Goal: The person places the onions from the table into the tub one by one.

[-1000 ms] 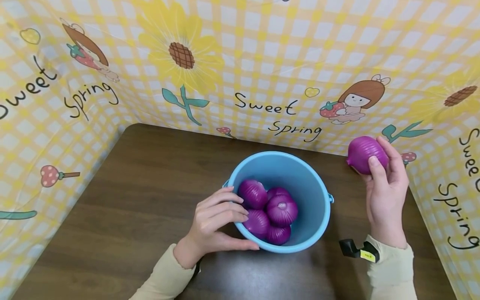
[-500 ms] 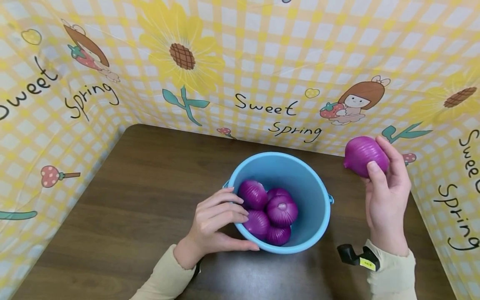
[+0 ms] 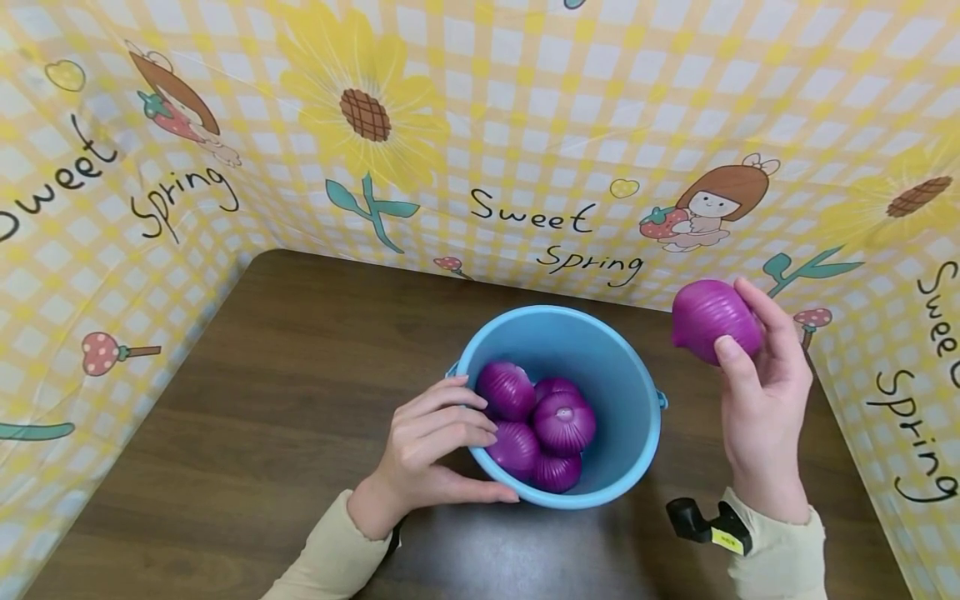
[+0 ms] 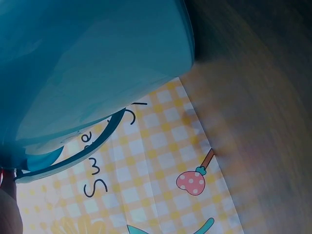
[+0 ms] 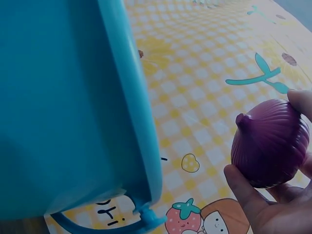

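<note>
A purple onion [image 3: 712, 321] is held up by my right hand [image 3: 768, 408], thumb and fingers around it, to the right of the light blue bucket [image 3: 618, 392]. In the right wrist view the onion's [image 5: 270, 144] pointed tip faces the bucket wall [image 5: 53, 107]. Several more purple onions [image 3: 564, 423] lie inside the bucket, mostly along its left side. My left hand [image 3: 427, 442] grips the bucket's left rim, its fingers over the edge and the thumb along the near outer side. The left wrist view shows mainly the bucket's outer wall [image 4: 97, 58].
The bucket stands on a dark brown wooden table [image 3: 300, 358]. Its blue carrying handle [image 4: 97, 151] hangs behind it. A yellow checked cloth [image 3: 510, 108] with printed flowers walls off the back and both sides. A black wrist camera [image 3: 705, 525] sits on the right sleeve.
My right hand has moved a little left and nearer with the onion, closer to the bucket. The left hand, the bucket and the onions inside have stayed in place.
</note>
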`<action>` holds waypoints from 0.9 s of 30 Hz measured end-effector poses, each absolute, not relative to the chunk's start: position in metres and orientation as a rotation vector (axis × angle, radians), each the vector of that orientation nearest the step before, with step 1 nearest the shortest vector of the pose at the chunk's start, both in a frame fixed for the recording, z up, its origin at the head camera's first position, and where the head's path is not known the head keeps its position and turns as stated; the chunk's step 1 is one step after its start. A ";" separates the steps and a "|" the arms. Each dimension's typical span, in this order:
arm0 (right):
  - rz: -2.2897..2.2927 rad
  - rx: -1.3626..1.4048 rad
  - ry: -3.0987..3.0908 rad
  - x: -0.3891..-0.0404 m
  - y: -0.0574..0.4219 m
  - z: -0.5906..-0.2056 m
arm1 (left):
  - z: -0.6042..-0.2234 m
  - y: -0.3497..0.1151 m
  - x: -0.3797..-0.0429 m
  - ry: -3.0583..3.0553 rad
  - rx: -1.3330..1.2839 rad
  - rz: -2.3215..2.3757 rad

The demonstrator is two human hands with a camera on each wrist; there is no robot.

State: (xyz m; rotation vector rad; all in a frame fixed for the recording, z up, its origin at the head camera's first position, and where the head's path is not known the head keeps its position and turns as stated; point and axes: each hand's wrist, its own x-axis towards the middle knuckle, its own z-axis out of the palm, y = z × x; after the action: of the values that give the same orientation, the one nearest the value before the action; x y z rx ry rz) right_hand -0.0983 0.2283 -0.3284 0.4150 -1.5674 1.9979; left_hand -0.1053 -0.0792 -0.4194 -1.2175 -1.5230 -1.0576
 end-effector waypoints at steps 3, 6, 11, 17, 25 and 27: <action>1.967 0.424 -1.596 -0.097 0.226 -0.328 | -0.419 -0.079 -0.105 -1.523 -1.219 -1.058; 1.923 0.407 -1.652 -0.095 0.224 -0.328 | -0.419 -0.079 -0.105 -1.523 -1.218 -1.059; 1.863 0.401 -1.744 -0.092 0.222 -0.328 | -0.419 -0.079 -0.105 -1.529 -1.217 -1.060; 1.853 0.409 -1.787 -0.091 0.218 -0.328 | -0.420 -0.079 -0.105 -1.529 -1.218 -1.060; 1.834 0.463 -1.844 -0.091 0.213 -0.330 | -0.420 -0.080 -0.105 -1.530 -1.217 -1.058; 1.831 0.479 -1.866 -0.090 0.211 -0.331 | -0.420 -0.080 -0.105 -1.531 -1.217 -1.058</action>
State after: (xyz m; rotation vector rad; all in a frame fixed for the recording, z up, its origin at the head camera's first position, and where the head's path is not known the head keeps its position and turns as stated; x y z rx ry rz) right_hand -0.0903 0.2114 -0.3306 0.4794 -1.8656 1.8312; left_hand -0.1048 -0.0796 -0.4201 -1.2166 -1.5305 -1.0582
